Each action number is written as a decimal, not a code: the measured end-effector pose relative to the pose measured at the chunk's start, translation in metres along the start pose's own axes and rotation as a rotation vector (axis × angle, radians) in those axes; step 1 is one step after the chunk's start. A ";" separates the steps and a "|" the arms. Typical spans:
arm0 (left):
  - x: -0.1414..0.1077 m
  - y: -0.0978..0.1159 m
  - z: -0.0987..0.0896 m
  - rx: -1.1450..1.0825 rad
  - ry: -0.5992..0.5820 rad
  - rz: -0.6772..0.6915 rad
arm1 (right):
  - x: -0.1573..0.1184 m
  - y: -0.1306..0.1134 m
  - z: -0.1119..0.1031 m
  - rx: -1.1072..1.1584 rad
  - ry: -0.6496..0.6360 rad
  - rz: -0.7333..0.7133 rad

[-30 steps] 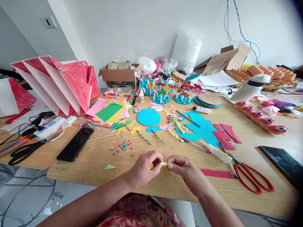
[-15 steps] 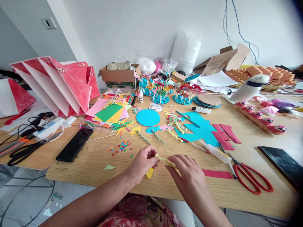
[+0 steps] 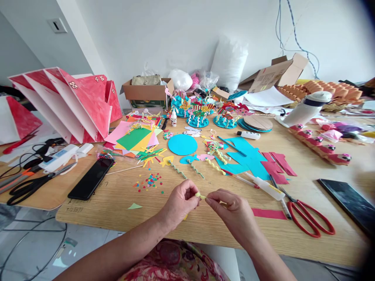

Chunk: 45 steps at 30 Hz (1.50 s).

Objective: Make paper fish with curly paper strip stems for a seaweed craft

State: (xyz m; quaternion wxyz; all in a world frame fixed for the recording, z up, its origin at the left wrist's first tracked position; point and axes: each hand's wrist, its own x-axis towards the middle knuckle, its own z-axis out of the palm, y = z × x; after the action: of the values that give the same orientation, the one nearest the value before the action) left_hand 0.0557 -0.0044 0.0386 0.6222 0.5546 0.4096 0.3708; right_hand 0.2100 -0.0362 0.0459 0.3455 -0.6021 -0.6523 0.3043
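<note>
A short pale-yellow pipe cleaner (image 3: 201, 196) stretches between my two hands above the front of the table. My left hand (image 3: 181, 201) pinches its curled end between thumb and fingers. Close by on the right, my right hand (image 3: 233, 207) is closed on the other part of it, most of which the fingers hide. A yellow paper piece (image 3: 185, 217) peeks out beneath my left hand. Just beyond lie two wavy green pipe cleaners (image 3: 177, 170) and a wavy yellow one (image 3: 215, 167). A blue paper circle (image 3: 183, 144) rests farther back.
Red-handled scissors (image 3: 312, 218), a glue bottle (image 3: 269, 189) and a red paper strip (image 3: 269, 213) lie to the right. Leftward are a black phone (image 3: 91, 179), paper dots (image 3: 150, 182) and a green scrap (image 3: 134, 206). Finished-looking blue-based crafts (image 3: 198, 122) stand at the back.
My right hand has turned and drawn in towards the left, its fingers now pinching the pipe cleaner near my left hand. Less of the yellow paper shows under my left hand.
</note>
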 end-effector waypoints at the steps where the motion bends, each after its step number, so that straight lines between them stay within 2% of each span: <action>1: 0.000 -0.002 -0.001 0.065 -0.006 0.053 | 0.002 0.001 -0.002 0.077 -0.053 0.071; 5: 0.001 -0.006 -0.002 0.383 -0.002 0.315 | 0.009 0.005 -0.010 0.360 -0.212 0.284; 10: 0.003 -0.010 -0.007 0.793 -0.103 0.812 | 0.013 0.008 -0.014 0.538 -0.277 0.382; 12: 0.004 -0.012 -0.010 0.907 -0.145 0.912 | 0.014 0.008 -0.014 0.554 -0.287 0.403; 13: 0.005 -0.013 -0.010 0.922 -0.155 0.917 | 0.014 0.007 -0.014 0.554 -0.285 0.409; 15: 0.005 -0.013 -0.009 0.841 -0.132 0.816 | 0.013 0.005 -0.012 0.526 -0.271 0.404; 17: 0.005 -0.013 -0.007 0.648 -0.073 0.585 | 0.012 0.003 -0.011 0.428 -0.243 0.372; 19: 0.004 -0.012 -0.005 0.432 -0.052 0.332 | 0.008 0.000 -0.009 0.239 -0.174 0.288; 21: 0.002 -0.011 -0.006 0.301 -0.091 0.189 | 0.004 -0.003 -0.007 0.001 -0.067 0.153; 23: -0.001 -0.010 -0.008 0.308 -0.117 0.168 | -0.002 -0.004 -0.004 -0.211 0.027 0.001; 26: -0.006 -0.010 -0.015 0.524 -0.102 0.331 | -0.007 -0.006 0.001 -0.397 0.088 -0.147; 29: -0.008 -0.013 -0.019 0.723 -0.087 0.553 | -0.009 -0.008 0.007 -0.447 0.118 -0.200; 31: -0.007 -0.014 -0.019 0.745 -0.075 0.596 | -0.009 -0.008 0.009 -0.415 0.118 -0.200; 33: -0.007 -0.012 -0.019 0.689 -0.048 0.532 | -0.009 -0.008 0.009 -0.335 0.088 -0.183; 36: -0.005 -0.005 -0.019 0.417 -0.036 0.219 | -0.007 -0.004 0.006 -0.163 0.006 -0.138; 38: -0.004 -0.001 -0.020 0.148 -0.108 -0.023 | -0.006 -0.001 0.004 -0.078 -0.051 -0.120; 40: -0.001 0.000 -0.022 -0.028 -0.193 -0.160 | -0.004 0.003 0.003 -0.045 -0.092 -0.118; 42: 0.001 -0.002 -0.024 0.008 -0.221 -0.169 | -0.003 0.006 0.004 -0.058 -0.097 -0.112; 45: 0.003 -0.007 -0.031 0.338 -0.136 0.008 | -0.002 0.009 0.009 -0.148 -0.058 -0.122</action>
State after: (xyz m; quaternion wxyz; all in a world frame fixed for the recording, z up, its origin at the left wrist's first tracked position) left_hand 0.0284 0.0091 0.0303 0.5448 0.6768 0.4209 0.2607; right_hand 0.2086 -0.0376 0.0331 0.2991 -0.5760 -0.7183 0.2508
